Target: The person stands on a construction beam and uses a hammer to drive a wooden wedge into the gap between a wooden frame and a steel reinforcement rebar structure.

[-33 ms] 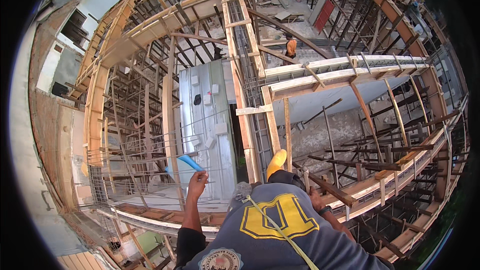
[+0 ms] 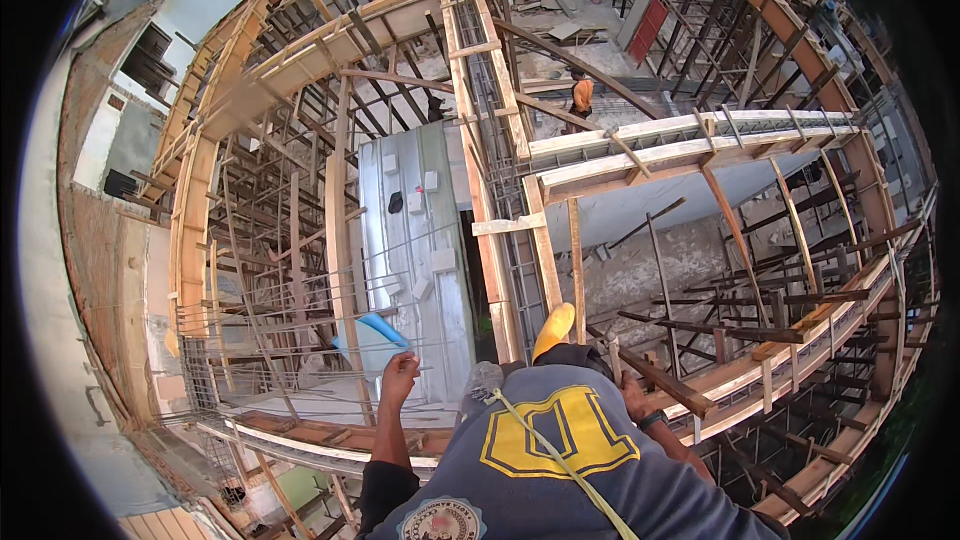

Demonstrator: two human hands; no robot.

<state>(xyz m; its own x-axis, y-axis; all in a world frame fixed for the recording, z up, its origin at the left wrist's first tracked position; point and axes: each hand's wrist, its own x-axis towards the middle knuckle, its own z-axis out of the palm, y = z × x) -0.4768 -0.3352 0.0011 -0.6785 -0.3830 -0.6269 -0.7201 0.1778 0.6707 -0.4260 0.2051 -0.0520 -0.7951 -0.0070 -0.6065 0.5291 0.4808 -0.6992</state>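
My left hand (image 2: 399,376) is raised over the left bay, its fingers closed in a pinch. Whatever it may hold is too small to make out. A bright blue sheet-like piece (image 2: 382,329) shows just beyond the fingertips; whether they touch it I cannot tell. Thin steel bars (image 2: 275,325) run across to the left of this hand. Low on the right, my right hand (image 2: 634,400) rests at the timber formwork (image 2: 668,402) beside my leg, its fingers partly hidden. One yellow boot (image 2: 556,331) stands on the formwork beam in front of me.
Ahead runs a timber beam form with a rebar cage (image 2: 484,70) inside. Below on the left lie grey metal sheets (image 2: 405,230) with several pale blocks. Dark props (image 2: 655,270) and open drops lie on both sides. A person in orange (image 2: 581,95) stands far below.
My left hand has shifted slightly down and to the right, away from the blue piece. My right hand stays in about the same place.
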